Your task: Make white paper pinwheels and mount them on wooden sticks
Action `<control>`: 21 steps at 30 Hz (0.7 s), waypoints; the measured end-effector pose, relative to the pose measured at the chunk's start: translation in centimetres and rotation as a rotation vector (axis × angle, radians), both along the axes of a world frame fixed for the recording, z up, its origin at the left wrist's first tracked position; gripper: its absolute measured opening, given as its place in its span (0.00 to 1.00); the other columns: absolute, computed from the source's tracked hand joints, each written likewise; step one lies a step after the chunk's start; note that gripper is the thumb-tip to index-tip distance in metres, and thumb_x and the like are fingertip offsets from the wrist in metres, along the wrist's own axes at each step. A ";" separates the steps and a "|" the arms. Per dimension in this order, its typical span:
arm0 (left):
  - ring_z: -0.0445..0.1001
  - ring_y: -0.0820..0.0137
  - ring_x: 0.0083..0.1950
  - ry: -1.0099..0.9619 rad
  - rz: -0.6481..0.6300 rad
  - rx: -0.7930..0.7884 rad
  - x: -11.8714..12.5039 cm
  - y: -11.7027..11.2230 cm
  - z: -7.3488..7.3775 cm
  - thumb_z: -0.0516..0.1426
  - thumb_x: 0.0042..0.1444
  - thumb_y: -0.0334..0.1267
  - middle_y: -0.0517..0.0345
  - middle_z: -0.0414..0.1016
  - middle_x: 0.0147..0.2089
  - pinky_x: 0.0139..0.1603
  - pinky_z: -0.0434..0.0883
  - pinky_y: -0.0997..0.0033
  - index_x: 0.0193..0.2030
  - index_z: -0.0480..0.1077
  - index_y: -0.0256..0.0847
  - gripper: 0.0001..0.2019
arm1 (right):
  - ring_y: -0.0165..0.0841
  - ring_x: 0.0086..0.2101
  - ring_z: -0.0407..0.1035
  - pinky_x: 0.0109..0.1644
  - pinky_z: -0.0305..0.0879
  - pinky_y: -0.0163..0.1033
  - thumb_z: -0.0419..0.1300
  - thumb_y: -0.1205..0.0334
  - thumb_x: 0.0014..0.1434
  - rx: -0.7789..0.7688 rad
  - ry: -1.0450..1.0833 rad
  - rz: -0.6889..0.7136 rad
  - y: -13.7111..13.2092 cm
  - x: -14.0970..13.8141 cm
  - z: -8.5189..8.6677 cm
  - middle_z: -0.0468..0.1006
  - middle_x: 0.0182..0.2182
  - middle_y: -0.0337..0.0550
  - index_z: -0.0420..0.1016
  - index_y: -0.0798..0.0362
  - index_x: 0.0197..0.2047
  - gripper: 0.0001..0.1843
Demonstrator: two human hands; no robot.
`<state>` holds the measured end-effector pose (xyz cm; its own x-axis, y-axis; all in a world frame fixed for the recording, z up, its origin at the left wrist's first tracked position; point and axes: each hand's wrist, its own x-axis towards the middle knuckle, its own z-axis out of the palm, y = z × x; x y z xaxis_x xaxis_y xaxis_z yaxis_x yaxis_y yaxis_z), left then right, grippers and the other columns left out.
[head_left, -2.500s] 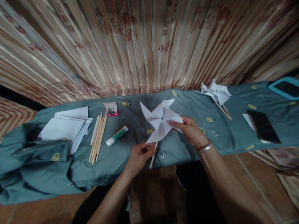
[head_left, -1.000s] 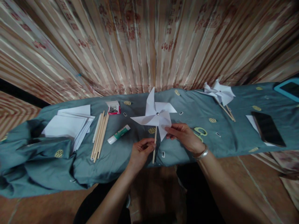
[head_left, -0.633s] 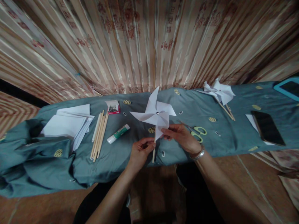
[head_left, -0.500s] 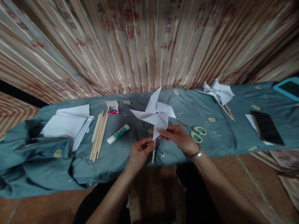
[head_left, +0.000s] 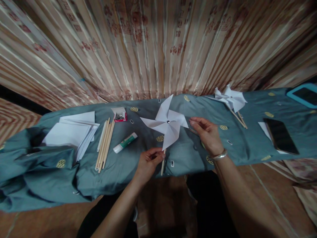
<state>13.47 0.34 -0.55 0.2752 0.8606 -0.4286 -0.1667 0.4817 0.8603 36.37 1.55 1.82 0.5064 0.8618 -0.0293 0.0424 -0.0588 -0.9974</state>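
My left hand (head_left: 149, 164) is closed around the wooden stick of a white paper pinwheel (head_left: 170, 130), just under its lowest blade. A round silver pin head sits at the pinwheel's centre, and the stick's lower end shows below my fingers. My right hand (head_left: 206, 134), with a silver bracelet at the wrist, is beside the tip of the right blade. Its thumb and index finger are drawn together, with nothing visible between them; whether they touch the paper is unclear. Scissors (head_left: 193, 131) lie behind this hand, mostly hidden.
Left on the blue-green cloth lie white paper sheets (head_left: 66, 133), wooden sticks (head_left: 106, 145), an open box of metal pins (head_left: 120, 116) and a glue stick (head_left: 125, 142). At right are finished pinwheels (head_left: 231, 98), a dark phone (head_left: 281, 135) and a blue-framed device (head_left: 303, 95). A curtain (head_left: 148, 49) hangs behind.
My right hand has let go of the pinwheel's lower blade and moved right and up beside the right blade, covering most of the scissors. My left hand keeps its hold; the pinwheel has shifted slightly right.
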 end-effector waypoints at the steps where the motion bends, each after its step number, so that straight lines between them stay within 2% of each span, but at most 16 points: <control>1: 0.68 0.75 0.28 -0.003 -0.006 -0.006 0.0 0.0 0.1 0.72 0.30 0.41 0.61 0.76 0.24 0.34 0.66 0.74 0.29 0.81 0.39 0.15 | 0.34 0.36 0.73 0.46 0.68 0.42 0.73 0.46 0.40 -0.002 0.021 0.023 0.2 -0.1 -0.2 0.81 0.34 0.40 0.80 0.48 0.36 0.22; 3: 0.69 0.75 0.28 -0.009 -0.020 -0.011 -0.1 -0.1 0.1 0.72 0.30 0.41 0.60 0.77 0.24 0.34 0.65 0.74 0.28 0.81 0.39 0.15 | 0.33 0.35 0.72 0.46 0.68 0.42 0.72 0.46 0.41 -0.020 0.051 0.074 0.5 -0.4 -0.4 0.81 0.34 0.39 0.80 0.48 0.38 0.22; 6: 0.69 0.75 0.28 -0.004 -0.029 0.001 -0.1 -0.1 0.1 0.72 0.30 0.41 0.60 0.76 0.25 0.34 0.66 0.74 0.28 0.80 0.39 0.15 | 0.32 0.31 0.70 0.40 0.69 0.40 0.72 0.46 0.43 -0.040 0.047 0.103 0.7 -0.6 -0.6 0.80 0.30 0.38 0.81 0.47 0.36 0.19; 13: 0.70 0.74 0.30 0.008 -0.042 0.053 -0.2 0.0 -0.1 0.70 0.35 0.41 0.60 0.77 0.27 0.37 0.66 0.74 0.30 0.81 0.39 0.14 | 0.27 0.23 0.64 0.27 0.62 0.34 0.73 0.50 0.40 -0.040 0.047 0.052 0.9 -0.6 -0.9 0.73 0.20 0.35 0.82 0.50 0.30 0.16; 21: 0.68 0.75 0.27 0.019 0.010 0.039 0.0 0.1 0.0 0.70 0.33 0.39 0.61 0.75 0.24 0.33 0.65 0.75 0.28 0.80 0.39 0.13 | 0.25 0.21 0.59 0.25 0.55 0.33 0.71 0.51 0.41 -0.040 0.033 0.071 0.3 -1.1 -0.5 0.71 0.18 0.34 0.81 0.51 0.26 0.12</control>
